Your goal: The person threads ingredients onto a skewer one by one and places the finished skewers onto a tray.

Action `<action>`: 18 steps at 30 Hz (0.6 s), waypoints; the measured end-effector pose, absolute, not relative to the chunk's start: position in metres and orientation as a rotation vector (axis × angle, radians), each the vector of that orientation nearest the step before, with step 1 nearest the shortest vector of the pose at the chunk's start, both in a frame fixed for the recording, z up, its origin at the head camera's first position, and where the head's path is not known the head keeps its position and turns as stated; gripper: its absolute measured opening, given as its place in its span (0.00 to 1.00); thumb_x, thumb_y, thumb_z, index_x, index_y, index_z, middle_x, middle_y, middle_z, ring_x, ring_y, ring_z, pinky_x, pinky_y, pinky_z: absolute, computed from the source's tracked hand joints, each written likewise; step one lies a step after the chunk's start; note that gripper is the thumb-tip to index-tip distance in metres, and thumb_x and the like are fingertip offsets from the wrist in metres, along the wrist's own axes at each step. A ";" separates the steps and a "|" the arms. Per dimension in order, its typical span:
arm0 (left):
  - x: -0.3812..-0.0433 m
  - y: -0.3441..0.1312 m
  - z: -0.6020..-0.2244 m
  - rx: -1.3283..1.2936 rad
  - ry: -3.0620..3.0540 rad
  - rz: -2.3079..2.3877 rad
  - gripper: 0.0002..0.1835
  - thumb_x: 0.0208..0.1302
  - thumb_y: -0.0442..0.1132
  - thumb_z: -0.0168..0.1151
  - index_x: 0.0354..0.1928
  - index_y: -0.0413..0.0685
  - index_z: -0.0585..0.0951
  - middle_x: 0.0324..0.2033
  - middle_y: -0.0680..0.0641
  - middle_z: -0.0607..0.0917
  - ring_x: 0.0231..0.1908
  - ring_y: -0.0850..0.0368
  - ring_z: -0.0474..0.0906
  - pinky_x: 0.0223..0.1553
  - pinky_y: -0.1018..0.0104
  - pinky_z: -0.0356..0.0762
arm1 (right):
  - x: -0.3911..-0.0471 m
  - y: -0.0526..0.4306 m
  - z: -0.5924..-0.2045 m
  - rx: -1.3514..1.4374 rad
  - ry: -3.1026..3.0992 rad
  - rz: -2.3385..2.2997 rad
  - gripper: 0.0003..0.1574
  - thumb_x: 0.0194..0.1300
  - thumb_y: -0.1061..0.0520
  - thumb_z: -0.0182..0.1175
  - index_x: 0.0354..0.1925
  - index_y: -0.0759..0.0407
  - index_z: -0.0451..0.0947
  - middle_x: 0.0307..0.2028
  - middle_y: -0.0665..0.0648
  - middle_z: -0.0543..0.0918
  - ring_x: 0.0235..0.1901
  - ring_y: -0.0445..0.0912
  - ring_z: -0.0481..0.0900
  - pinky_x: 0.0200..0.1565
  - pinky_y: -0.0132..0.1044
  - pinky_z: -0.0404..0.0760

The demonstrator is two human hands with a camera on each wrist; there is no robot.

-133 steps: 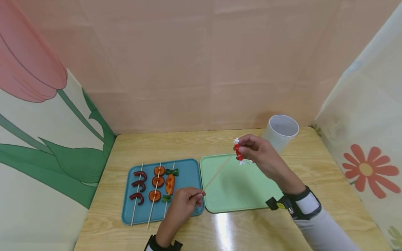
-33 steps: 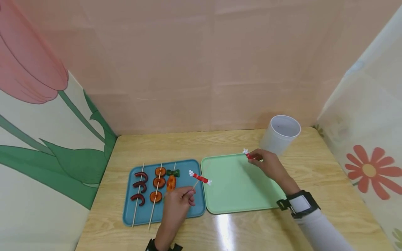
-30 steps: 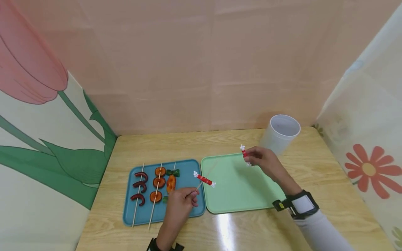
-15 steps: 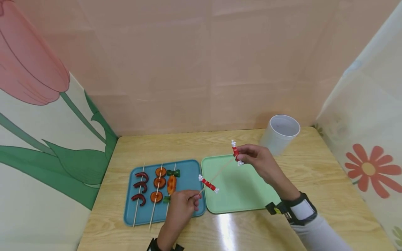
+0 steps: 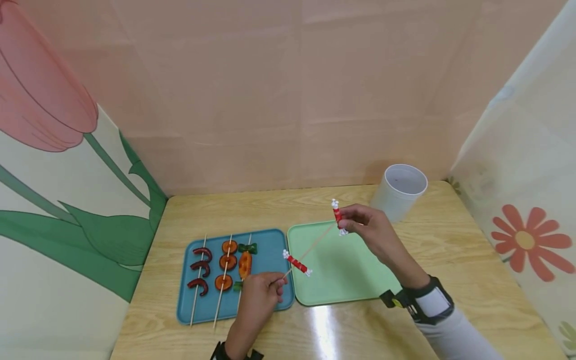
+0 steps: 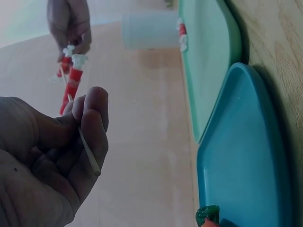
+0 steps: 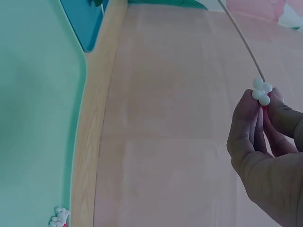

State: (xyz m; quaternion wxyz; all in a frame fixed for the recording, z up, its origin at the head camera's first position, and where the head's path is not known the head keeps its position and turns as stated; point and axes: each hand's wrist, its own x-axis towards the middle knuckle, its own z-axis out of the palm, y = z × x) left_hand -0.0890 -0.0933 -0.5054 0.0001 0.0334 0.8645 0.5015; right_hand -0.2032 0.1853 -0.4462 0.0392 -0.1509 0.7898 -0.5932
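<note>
My left hand [image 5: 261, 295] pinches a thin wooden skewer [image 5: 317, 242] near its lower end, over the seam between the trays. A red toy food piece with white knobbed ends [image 5: 297, 263] is threaded crosswise on the skewer just past the fingers. With thumb and fingertips, my right hand [image 5: 371, 227] holds a second such red-and-white piece [image 5: 337, 215] at the skewer's far tip. In the right wrist view the skewer [image 7: 244, 42] runs to this piece's white knobs [image 7: 262, 92]. Whether the tip has entered it I cannot tell.
Another red-and-white piece [image 6: 182, 34] lies on the green tray [image 5: 351, 280]. The blue tray [image 5: 274, 245] bears toy skewers of curled sausages [image 5: 199, 268], orange slices [image 5: 227, 262] and a drumstick-shaped piece with green bits [image 5: 245, 265]. Behind stands a white cup [image 5: 396, 200].
The first red piece went onto the skewer and slid toward my left hand. My right hand took another from the green tray and moved it left to the skewer's tip, then stayed nearly still.
</note>
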 end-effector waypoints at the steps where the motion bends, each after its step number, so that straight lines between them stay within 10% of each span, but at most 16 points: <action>1: -0.089 -0.093 -0.505 0.105 2.721 1.570 0.09 0.65 0.22 0.63 0.39 0.37 0.90 0.24 0.50 0.88 0.20 0.70 0.80 0.21 0.79 0.80 | -0.203 0.185 -0.446 -0.461 2.432 -1.815 0.16 0.67 0.61 0.68 0.51 0.67 0.82 0.39 0.54 0.87 0.37 0.39 0.85 0.43 0.32 0.88; 18: -0.087 -0.087 -0.499 0.173 3.051 1.309 0.13 0.56 0.19 0.66 0.34 0.42 0.92 0.25 0.50 0.91 0.24 0.68 0.83 0.23 0.80 0.78 | -0.182 0.166 -0.432 -0.738 3.162 -1.265 0.17 0.59 0.61 0.75 0.48 0.55 0.89 0.34 0.50 0.86 0.33 0.43 0.85 0.38 0.37 0.88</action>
